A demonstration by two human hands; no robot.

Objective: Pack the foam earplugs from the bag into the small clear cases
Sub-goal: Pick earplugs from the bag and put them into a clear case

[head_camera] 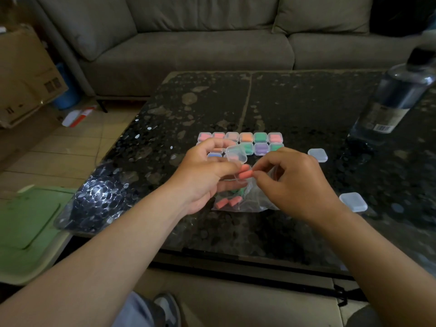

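dark counter (295, 109) is carrying the bag (250, 201); left grip (203, 171) is holding an open case (236, 154), right grip (295, 182) pinching a pink earplug (245, 175) just on its near side.

Premises: a home living room. A grey sofa (188, 38) stands behind a dark stone-topped coffee table (295, 102); tiled floor (70, 147), with a cardboard box (26, 76) beside the sofa.
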